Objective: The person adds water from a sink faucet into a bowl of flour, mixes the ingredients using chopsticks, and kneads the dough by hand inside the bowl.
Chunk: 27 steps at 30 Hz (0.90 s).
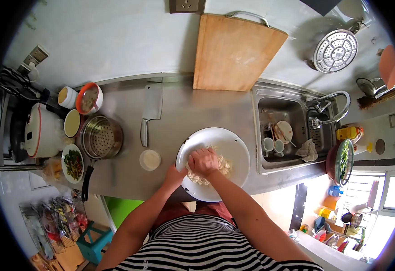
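A white enamel basin with a chipped dark rim sits on the steel counter before me. Pale, thin food pieces lie in it; their kind is unclear. My right hand is down inside the basin, fingers curled into these pieces, its fingertips hidden. At the basin's left rim is my left hand, closed on the edge, with part of its fingers out of sight. Left of the basin stands a small bowl of white powder. Farther back a cleaver lies flat, its handle towards me.
A wooden cutting board leans on the wall. Right is a sink holding cups, with a faucet. Left are a steamer pot, a plate of chopped vegetables, an orange-rimmed bowl and a rice cooker.
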Tool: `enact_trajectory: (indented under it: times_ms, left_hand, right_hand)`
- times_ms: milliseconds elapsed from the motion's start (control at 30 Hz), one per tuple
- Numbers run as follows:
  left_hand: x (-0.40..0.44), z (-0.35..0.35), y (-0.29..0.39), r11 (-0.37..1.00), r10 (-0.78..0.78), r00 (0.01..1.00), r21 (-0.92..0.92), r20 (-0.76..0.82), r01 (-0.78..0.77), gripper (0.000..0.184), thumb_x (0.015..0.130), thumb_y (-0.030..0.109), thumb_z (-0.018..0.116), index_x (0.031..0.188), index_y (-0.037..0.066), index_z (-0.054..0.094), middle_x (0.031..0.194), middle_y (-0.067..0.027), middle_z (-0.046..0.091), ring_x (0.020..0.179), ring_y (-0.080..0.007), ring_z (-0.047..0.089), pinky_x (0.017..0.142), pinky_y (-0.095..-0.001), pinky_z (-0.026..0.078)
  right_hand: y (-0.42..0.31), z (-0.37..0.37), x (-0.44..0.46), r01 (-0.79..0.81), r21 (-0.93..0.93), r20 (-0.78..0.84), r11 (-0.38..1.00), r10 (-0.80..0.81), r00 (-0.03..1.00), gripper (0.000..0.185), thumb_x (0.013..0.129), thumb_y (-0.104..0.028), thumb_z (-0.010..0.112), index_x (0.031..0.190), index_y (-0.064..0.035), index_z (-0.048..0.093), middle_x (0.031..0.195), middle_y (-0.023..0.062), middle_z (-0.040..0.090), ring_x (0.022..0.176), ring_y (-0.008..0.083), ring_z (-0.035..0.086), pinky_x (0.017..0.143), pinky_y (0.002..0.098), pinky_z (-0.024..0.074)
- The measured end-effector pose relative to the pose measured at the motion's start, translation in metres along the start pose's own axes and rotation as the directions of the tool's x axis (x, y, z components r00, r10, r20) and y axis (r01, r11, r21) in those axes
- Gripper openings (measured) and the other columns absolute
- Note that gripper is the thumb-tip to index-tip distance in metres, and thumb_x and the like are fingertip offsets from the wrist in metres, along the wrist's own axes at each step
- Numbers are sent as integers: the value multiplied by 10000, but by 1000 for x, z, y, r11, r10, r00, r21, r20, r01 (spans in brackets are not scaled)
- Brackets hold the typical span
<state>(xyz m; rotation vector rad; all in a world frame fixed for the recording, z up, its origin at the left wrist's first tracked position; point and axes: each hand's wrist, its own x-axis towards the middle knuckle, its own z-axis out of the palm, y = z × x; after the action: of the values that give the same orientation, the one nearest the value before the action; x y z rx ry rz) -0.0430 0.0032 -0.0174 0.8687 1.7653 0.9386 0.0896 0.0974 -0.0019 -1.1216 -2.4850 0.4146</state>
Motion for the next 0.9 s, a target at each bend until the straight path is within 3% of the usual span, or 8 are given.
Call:
enact_trajectory:
  times_ms: [67, 167, 267, 333, 467, 533, 733, 900]
  left_hand:
    - [1, -6, 8, 995, -97, 991, 30, 92, 95, 247, 729, 185, 607, 860, -20, 649, 713, -162, 650, 650, -240, 642, 589, -369, 480]
    - [0, 1, -1, 996, -58, 998, -62, 34, 60, 228, 734, 163, 602, 857, -23, 652, 708, -140, 650, 635, -219, 630, 571, -367, 468]
    - [-2, 3, 0, 984, -101, 994, -143, 48, 107, 224, 728, 145, 605, 857, -32, 652, 722, -132, 657, 646, -218, 631, 579, -361, 470]
    - [-2, 4, -2, 981, -106, 993, -161, 48, 112, 228, 725, 141, 607, 862, -35, 652, 727, -133, 657, 649, -222, 632, 584, -361, 474]
    - [2, 7, -15, 981, -120, 992, -150, 35, 124, 254, 718, 156, 612, 882, -33, 655, 746, -141, 661, 661, -238, 637, 608, -366, 486]
    - [2, 6, -14, 979, -135, 990, -149, 39, 140, 264, 717, 168, 612, 885, -32, 654, 753, -146, 663, 670, -243, 641, 618, -370, 490]
    - [1, 0, -8, 998, -61, 997, -12, 48, 62, 292, 720, 194, 613, 907, -26, 648, 765, -157, 666, 705, -245, 655, 645, -371, 501]
    - [-1, -2, -5, 999, -39, 995, -19, 90, 41, 293, 732, 199, 611, 932, -12, 644, 773, -144, 668, 709, -222, 654, 644, -353, 499]
  right_hand:
    - [-2, -2, 2, -36, -23, 54, 999, 37, 998, 188, 804, -243, 551, 669, -115, 576, 728, 66, 611, 744, 257, 594, 763, 414, 436]
    - [-4, -8, 0, -68, -72, 156, 995, 79, 985, 266, 856, -300, 504, 709, -108, 615, 760, 71, 631, 811, 249, 597, 792, 409, 413]
    - [-18, -41, 2, -134, -103, 401, 986, 165, 901, 281, 877, -316, 482, 767, -107, 635, 807, 91, 639, 868, 238, 595, 813, 412, 402]
    - [-34, -64, 8, -220, -212, 602, 952, 305, 738, 276, 865, -314, 499, 781, -92, 640, 815, 124, 634, 877, 281, 596, 854, 428, 392]
    - [-29, -54, -31, -143, -186, 477, 972, 217, 852, 229, 833, -277, 522, 789, -83, 635, 897, 127, 631, 933, 277, 578, 858, 421, 390]
    - [-22, -52, -48, -23, -79, 296, 997, 46, 954, 185, 794, -243, 541, 807, -78, 625, 965, 111, 606, 986, 265, 550, 866, 418, 387]
    - [-7, -37, -50, 101, 36, 130, 994, -105, 986, 220, 752, -277, 572, 846, -80, 595, 1010, 93, 564, 1013, 260, 522, 899, 429, 361]
    - [1, -17, -16, 44, 45, 228, 998, -53, 972, 323, 730, -317, 592, 930, -65, 559, 1015, 106, 552, 1021, 269, 512, 914, 421, 338]
